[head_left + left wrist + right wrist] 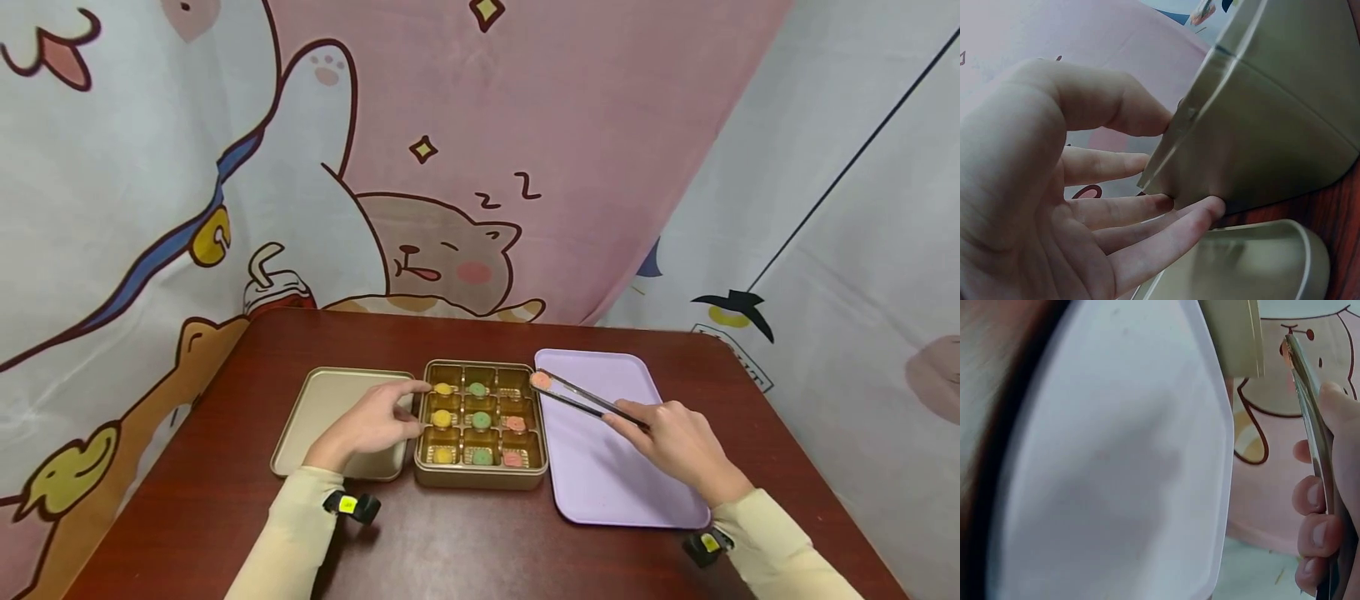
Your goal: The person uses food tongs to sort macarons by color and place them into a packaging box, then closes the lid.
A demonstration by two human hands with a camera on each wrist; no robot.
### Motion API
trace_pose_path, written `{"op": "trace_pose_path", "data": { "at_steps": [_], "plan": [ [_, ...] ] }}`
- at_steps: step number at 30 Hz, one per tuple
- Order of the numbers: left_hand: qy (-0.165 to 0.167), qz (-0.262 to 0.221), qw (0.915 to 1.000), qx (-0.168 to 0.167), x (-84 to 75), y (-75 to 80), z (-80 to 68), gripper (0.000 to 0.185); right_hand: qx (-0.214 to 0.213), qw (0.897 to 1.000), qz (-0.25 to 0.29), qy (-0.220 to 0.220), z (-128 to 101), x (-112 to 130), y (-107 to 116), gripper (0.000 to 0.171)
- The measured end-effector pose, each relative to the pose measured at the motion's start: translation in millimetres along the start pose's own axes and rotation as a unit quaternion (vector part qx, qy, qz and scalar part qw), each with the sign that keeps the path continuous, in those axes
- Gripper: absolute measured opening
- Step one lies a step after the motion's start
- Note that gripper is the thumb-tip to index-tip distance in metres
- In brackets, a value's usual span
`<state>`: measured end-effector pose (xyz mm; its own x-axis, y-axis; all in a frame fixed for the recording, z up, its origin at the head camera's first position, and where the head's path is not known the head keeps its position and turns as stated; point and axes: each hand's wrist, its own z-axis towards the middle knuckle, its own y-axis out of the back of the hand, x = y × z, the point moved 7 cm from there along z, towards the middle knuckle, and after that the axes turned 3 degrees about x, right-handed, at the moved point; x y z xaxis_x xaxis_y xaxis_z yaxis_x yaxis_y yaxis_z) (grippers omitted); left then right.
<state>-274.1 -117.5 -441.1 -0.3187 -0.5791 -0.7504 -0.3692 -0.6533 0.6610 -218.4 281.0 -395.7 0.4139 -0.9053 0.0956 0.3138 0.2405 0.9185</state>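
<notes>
A gold tin point(480, 480) with a divided insert stands mid-table. Its left column holds yellow cookies point(442, 418), its middle column green cookies point(482, 420); pink cookies point(514, 423) lie in the middle and front compartments on the right. The back right compartment shows bare gold. My left hand point(372, 418) touches the tin's left side with extended fingertips, seen against the wall in the left wrist view. In my right hand point(678, 440) I grip metal tongs point(579, 406). Their tips pinch an orange-pink cookie point(540, 380) over the tin's back right corner.
A lilac tray point(615, 475) lies right of the tin, beneath my right hand. The gold lid point(309, 429) lies to the left, partly under my left hand. A cartoon-printed cloth point(600, 125) hangs behind the dark red table point(480, 550).
</notes>
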Motion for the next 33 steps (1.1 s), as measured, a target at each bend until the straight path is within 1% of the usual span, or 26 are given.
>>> {"op": "trace_pose_path", "data": {
  "at_steps": [4,7,13,19,26,29,33],
  "plan": [
    [-0.008,-0.001,1.0,-0.001,-0.5,0.7,0.1,0.064,0.01,1.0,0.001,0.001,14,11,-8,0.022],
    [-0.011,-0.004,0.9999,0.001,-1.2,0.0,0.4,0.064,0.01,1.0,-0.002,0.002,22,15,-13,0.025],
    [-0.01,-0.004,0.9999,0.006,-1.3,-0.9,0.9,0.064,0.023,1.0,-0.008,-0.008,27,18,-18,0.03],
    [-0.008,-0.004,1.0,0.003,-0.5,1.2,0.1,0.064,0.046,0.998,-0.002,-0.03,29,17,-20,0.034],
    [-0.004,-0.002,1.0,0.004,0.9,0.4,0.2,0.064,0.053,0.998,0.003,-0.038,26,16,-19,0.038],
    [-0.007,-0.007,0.9999,0.005,0.6,0.0,0.1,0.064,0.064,0.997,0.008,-0.05,22,12,-19,0.041],
    [-0.006,-0.013,0.9999,0.005,0.1,0.8,-0.2,0.064,0.073,0.994,0.02,-0.073,14,2,-15,0.041]
  ]
}}
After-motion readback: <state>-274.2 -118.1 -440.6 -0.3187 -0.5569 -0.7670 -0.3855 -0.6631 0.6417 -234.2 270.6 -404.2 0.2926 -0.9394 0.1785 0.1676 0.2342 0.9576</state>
